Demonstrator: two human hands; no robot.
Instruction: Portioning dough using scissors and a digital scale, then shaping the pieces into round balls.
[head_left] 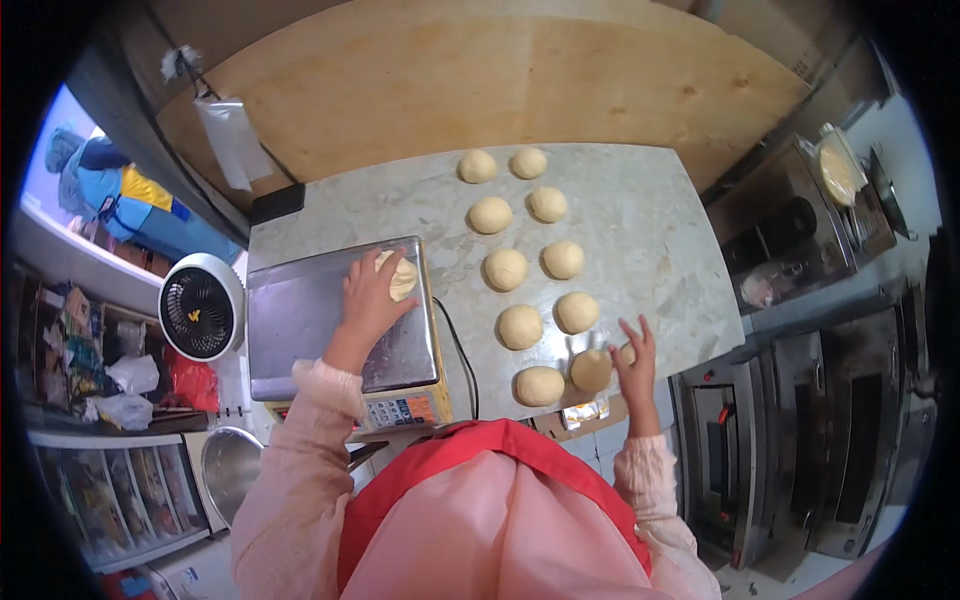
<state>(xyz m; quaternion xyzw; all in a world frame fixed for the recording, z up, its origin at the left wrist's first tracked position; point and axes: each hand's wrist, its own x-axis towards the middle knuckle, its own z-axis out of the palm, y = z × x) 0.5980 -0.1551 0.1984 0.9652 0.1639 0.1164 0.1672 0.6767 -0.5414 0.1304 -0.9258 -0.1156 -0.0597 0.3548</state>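
Note:
On the steel platform of a weighing scale (300, 320), at the left of the worktop, lies a lump of dough (402, 280) with a creased top. My left hand (370, 300) curls its fingers round that lump. My right hand (637, 365) is at the table's near right, thumb and fingers bent round a small piece of dough (627, 355), some fingers raised. Just left of it sits a shaded dough ball (591, 370). Smooth round dough balls stand in two rows down the middle, among them a near one (540, 386) and a far one (477, 166).
The marble-patterned table (660, 230) carries a black cable (457, 345) beside the scale. A white fan (202, 307) stands at its left edge. A metal bowl (232, 470) is at lower left, steel ovens (720, 450) at right. A wooden board (500, 80) rises behind.

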